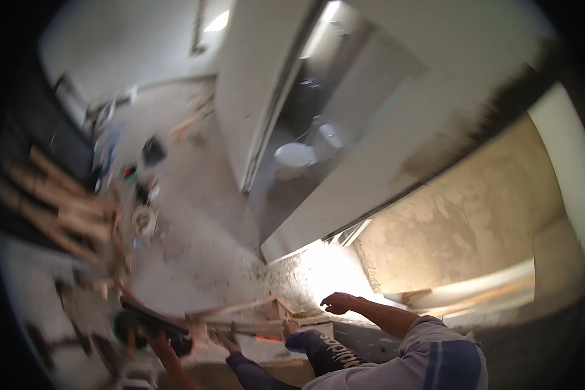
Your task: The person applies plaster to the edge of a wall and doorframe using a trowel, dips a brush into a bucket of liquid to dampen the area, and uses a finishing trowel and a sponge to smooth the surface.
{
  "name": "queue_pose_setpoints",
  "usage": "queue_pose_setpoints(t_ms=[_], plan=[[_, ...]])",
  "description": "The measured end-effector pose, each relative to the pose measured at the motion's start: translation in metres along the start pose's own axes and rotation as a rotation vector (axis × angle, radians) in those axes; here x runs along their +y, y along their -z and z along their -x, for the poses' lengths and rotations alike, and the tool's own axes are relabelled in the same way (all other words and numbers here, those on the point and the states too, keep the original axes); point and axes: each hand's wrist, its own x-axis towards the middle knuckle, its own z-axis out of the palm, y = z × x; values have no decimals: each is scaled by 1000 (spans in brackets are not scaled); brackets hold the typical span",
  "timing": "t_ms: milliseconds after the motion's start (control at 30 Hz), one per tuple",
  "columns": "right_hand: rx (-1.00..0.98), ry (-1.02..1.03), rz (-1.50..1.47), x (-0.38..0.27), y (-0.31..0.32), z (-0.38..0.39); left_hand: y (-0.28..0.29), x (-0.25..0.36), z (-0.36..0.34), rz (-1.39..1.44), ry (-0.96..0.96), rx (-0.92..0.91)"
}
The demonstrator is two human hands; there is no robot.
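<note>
Though blurred, left hand (224,339) outstretched.

floor (195,253): bare grey concrete, dusty | left edge: stack of wooden boards (58,208), blurred | mid-left: round white roll (144,221), dark bag (153,151), small scattered items too blurred to tell | far end: loose timber pieces (190,122) | near bottom: wooden frame (253,315) lying flat | right: rough tan plaster patch (461,221), long plank (487,296) along it
</note>
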Motion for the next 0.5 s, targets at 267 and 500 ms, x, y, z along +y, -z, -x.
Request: queue_pose_setpoints(t_ms=[267, 500], plan=[[1417, -160, -404, 6, 196, 214, -179, 187, 56, -14, -513, -731], [2115, -199, 326, -19, 394, 429, -294, 354, 154, -60, -785, -1141]])
